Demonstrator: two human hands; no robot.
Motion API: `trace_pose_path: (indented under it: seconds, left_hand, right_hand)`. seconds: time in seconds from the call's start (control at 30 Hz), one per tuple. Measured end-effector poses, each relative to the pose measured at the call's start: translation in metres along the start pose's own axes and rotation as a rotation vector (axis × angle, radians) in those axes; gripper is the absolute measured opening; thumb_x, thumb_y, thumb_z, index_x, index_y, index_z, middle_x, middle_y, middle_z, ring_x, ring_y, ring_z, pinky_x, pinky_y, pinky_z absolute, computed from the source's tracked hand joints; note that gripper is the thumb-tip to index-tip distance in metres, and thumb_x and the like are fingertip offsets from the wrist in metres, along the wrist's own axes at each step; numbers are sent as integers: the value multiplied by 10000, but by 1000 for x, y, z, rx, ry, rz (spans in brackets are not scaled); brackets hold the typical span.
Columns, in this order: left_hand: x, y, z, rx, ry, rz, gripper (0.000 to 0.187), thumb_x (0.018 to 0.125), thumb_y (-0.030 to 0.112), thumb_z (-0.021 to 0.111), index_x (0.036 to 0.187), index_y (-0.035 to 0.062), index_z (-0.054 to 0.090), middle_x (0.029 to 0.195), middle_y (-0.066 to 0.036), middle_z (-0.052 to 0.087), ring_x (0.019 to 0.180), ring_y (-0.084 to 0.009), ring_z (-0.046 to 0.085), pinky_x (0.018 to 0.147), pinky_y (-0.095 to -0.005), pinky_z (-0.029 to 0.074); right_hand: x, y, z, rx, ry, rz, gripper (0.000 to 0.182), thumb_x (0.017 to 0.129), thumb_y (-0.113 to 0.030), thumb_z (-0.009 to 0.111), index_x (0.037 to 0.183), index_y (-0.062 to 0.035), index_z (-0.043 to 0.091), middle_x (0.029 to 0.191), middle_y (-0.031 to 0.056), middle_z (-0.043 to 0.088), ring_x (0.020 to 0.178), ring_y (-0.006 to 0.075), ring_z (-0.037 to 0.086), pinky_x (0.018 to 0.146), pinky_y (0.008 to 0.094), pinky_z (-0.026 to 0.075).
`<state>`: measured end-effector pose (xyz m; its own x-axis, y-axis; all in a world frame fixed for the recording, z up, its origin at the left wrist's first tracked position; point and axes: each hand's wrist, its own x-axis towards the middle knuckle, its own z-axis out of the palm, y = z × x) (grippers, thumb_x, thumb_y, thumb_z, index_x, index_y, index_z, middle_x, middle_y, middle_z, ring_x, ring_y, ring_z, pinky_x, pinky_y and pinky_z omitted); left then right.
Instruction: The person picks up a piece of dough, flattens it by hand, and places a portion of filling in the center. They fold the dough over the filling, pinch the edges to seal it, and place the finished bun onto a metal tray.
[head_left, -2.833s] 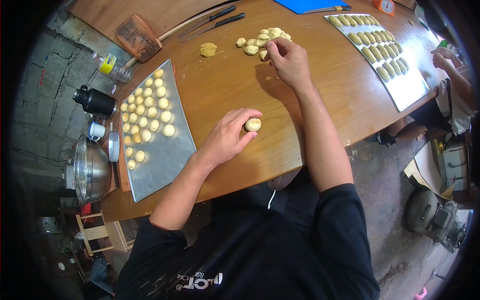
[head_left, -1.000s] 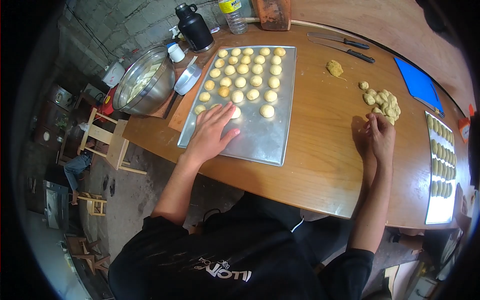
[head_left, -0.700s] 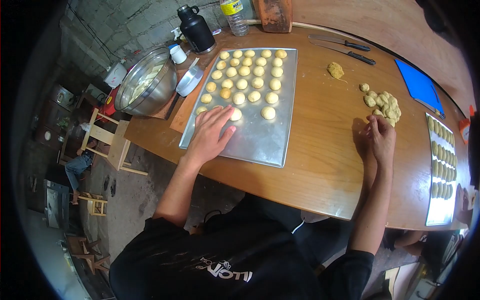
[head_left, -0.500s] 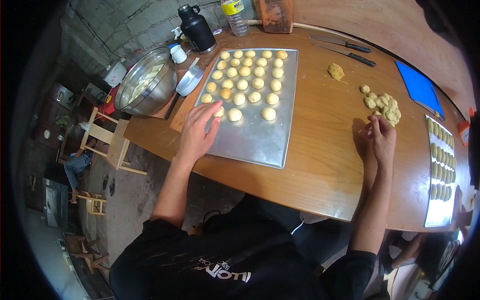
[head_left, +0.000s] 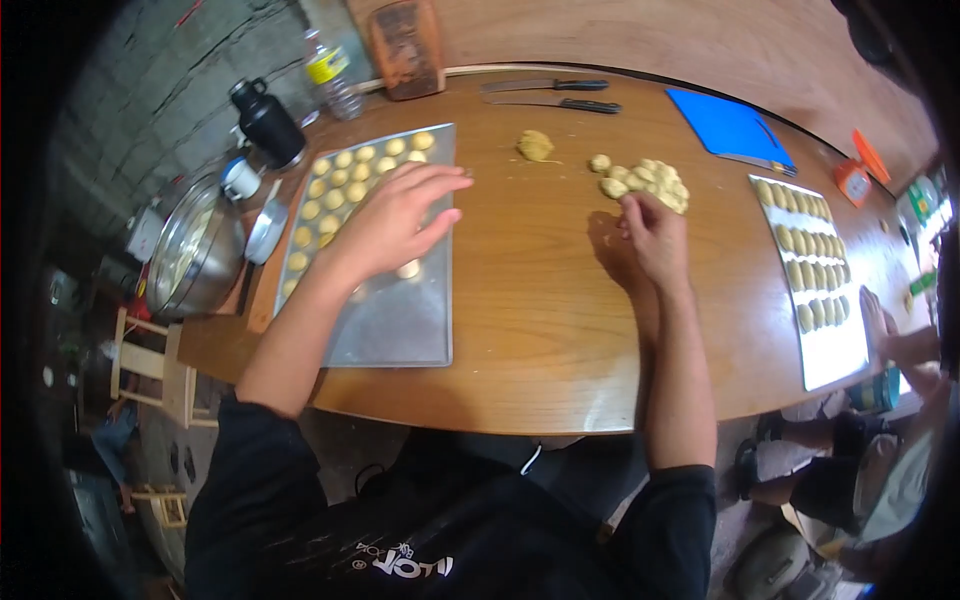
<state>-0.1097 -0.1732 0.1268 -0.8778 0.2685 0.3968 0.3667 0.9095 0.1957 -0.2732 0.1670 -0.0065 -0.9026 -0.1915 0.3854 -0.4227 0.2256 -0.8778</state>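
Observation:
My left hand [head_left: 395,225] hovers over a metal baking tray [head_left: 400,335] with its fingers spread and nothing in them. Rows of round dough balls [head_left: 303,237] sit on that tray, some hidden beneath the hand. My right hand [head_left: 658,245] is at the near edge of a cluster of dough pieces [head_left: 655,178], thumb and fingers pinched together. Whatever lies between those fingertips is too small to make out. Left of the cluster is a loose dough ball [head_left: 599,162], and farther left a rough yellowish lump [head_left: 535,145].
Two knives [head_left: 585,105] and a blue cutting board [head_left: 715,125] lie along the back. At right, another tray [head_left: 835,365] holds oval dough pieces, with a person's hand [head_left: 875,315] beside it. A large metal bowl [head_left: 225,255], black flask [head_left: 268,125] and saucepan [head_left: 265,235] stand left.
The view has turned to the right, so the table's things sit farther left. My left hand has moved right across the tray. My right hand stays by the dough cluster, fingers still pinched.

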Motion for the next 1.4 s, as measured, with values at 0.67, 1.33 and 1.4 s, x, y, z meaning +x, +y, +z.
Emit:
trace_pose_path:
  seconds: [0.67, 1.33, 1.4]
  left_hand:
    - [206, 16, 202, -115, -221, -47, 617, 1011, 343, 750, 1499, 0, 592, 1511, -190, 607, 1453, -389, 527, 1226, -483, 438]
    - [108, 71, 135, -903, 21, -152, 234, 947, 14, 798, 1136, 13, 661, 1127, -39, 692, 978, -146, 705, 793, -301, 607]
    - [82, 67, 114, -770, -9, -118, 347, 950, 40, 822, 1249, 9, 648, 1221, -51, 679, 981, -159, 699, 842, -296, 607]
  right_hand:
    - [14, -5, -41, -206, 327, 58, 266, 1045, -261, 678, 990, -21, 777, 766, 169, 747, 691, 309, 740, 684, 424, 572]
    - [0, -36, -16, 455, -223, 136, 251, 1058, -295, 744, 1143, -59, 753, 861, 22, 748, 742, 113, 701, 641, 319, 579]
    - [-11, -56, -2, 391, -344, 53, 268, 1035, -247, 794, 1197, -48, 718, 913, 3, 720, 785, 83, 673, 643, 278, 579]
